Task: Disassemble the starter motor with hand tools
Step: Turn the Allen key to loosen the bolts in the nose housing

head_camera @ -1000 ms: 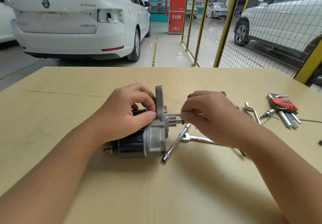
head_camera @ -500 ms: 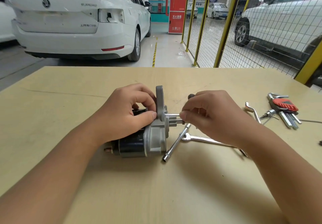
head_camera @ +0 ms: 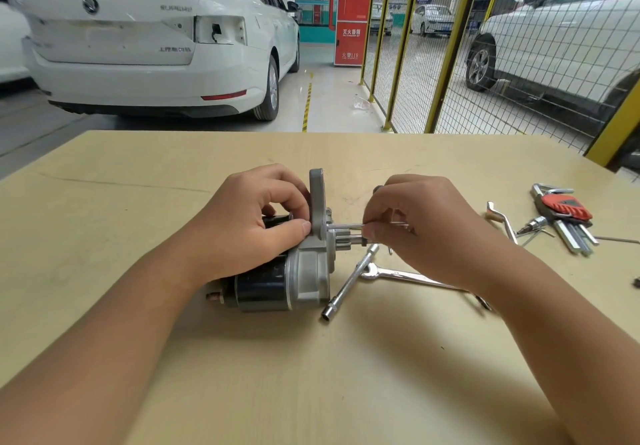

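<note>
Gripping the starter motor (head_camera: 277, 282) with my left hand (head_camera: 249, 233), right hand (head_camera: 426, 230) pinching a thin rod (head_camera: 344, 226); its far end's hiding behind my fingers.

A pale wooden tabletop (head_camera: 346, 375) fills the foreground. Beyond it lies a glossy grey garage floor (head_camera: 329, 98) with a yellow dashed line. A white sedan (head_camera: 149, 39) is parked at the left, a red cabinet (head_camera: 351, 11) stands behind, and a yellow-framed mesh fence (head_camera: 450, 46) screens another white car (head_camera: 571, 29) on the right.
</note>
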Tool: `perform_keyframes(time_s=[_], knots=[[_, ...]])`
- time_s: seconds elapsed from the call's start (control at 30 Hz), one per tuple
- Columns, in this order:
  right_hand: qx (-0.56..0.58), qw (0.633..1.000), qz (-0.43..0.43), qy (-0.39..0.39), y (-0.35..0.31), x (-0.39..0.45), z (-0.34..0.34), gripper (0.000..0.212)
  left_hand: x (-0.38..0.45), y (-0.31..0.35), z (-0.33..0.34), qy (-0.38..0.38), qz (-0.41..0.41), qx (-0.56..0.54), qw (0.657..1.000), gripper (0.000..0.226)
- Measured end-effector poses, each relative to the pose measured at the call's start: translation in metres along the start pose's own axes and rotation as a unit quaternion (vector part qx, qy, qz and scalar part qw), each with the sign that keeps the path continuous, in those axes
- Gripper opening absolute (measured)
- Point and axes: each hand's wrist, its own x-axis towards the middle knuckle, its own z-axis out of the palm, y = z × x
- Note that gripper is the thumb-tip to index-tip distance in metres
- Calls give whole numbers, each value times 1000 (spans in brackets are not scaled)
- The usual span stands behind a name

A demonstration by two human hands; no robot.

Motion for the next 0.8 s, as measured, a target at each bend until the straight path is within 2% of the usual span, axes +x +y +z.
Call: perform_keyframes(time_s=[0.43, 0.5, 0.6, 0.7, 0.8], knots=[[9, 1000, 18, -6, 0, -2, 2, 30, 0, 2, 0, 1, -5, -1, 1000, 3], [20, 1000, 14, -12, -1, -3, 2, 26, -1, 2, 0, 1, -4, -1, 1000, 3], [16, 1000, 6, -26, -2, -2, 2, 9, 0, 3, 0, -1, -4, -3, 1000, 3], [16, 999, 0, -29, -1, -1, 3, 19, 0, 2, 0, -1, -3, -3, 1000, 2], [11, 999, 1, -30, -1, -1, 2, 16, 0, 2, 0, -2, -2, -3, 1000, 2]])
